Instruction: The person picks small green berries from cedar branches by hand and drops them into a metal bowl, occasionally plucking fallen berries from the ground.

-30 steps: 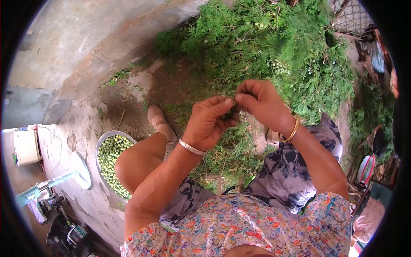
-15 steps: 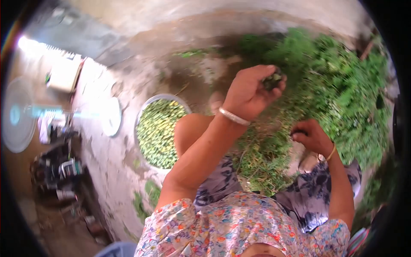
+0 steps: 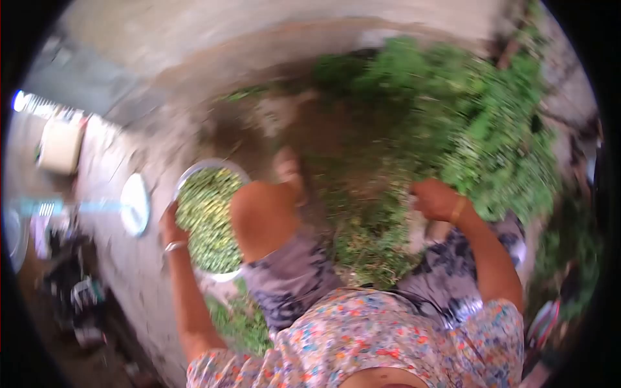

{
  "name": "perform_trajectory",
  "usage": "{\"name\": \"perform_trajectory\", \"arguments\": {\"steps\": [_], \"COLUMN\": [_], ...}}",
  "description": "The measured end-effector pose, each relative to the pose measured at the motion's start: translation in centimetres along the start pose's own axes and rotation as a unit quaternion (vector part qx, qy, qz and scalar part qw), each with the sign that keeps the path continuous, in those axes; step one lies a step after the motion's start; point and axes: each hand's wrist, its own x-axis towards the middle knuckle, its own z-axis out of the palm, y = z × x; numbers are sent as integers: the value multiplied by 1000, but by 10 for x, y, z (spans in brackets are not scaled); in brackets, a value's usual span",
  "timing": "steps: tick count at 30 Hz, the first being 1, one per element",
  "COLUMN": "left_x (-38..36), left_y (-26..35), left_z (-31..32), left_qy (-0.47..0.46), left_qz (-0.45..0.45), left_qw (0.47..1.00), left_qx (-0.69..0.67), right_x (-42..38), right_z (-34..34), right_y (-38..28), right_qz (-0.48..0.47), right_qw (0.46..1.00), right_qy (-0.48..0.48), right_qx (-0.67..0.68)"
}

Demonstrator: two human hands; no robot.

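Observation:
My left hand [image 3: 171, 224] reaches down to the left rim of a round metal basin [image 3: 243, 173]. Its thumb and fingers look apart, with nothing visible between them, though blur softens them. The basin is filled with short green and yellow pods [image 3: 208, 216]. Over by the heap of leafy green plants [image 3: 472, 139], my right hand [image 3: 435, 199] is held closed with curled fingers. What it grips, if anything, is hidden. Below and beside it lie picked-over stems and leaves [image 3: 372, 242] on the ground between my legs.
My bent left knee [image 3: 262, 210] stands right beside the basin. A pale plate-like disc [image 3: 134, 205] is farther left, near a light-coloured box [image 3: 61, 145]. Dark clutter [image 3: 71, 291] lies at lower left. Loose greens [image 3: 242, 320] lie below the basin, and a wall [image 3: 291, 32] rises ahead.
My left hand has swung from above the plants, where it held green pods, left to the basin. My right hand stays by the heap. The whole view has shifted.

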Motion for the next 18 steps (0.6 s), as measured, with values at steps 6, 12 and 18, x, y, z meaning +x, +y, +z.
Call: {"name": "perform_trajectory", "arguments": {"steps": [6, 12, 18], "left_x": [-9, -61, -106], "left_y": [34, 44, -52], "left_z": [81, 274, 431], "left_qy": [-55, -346, -575], "left_qz": [8, 98, 339], "left_qw": [956, 848, 521], "left_qx": [288, 389, 532], "right_x": [-7, -31, -78], "right_z": [1, -5, -23], "right_y": [-31, -48, -55], "right_qz": [-41, -67, -33], "right_qw": [998, 997, 988], "right_qy": [19, 40, 144], "right_qx": [-40, -25, -49]}}
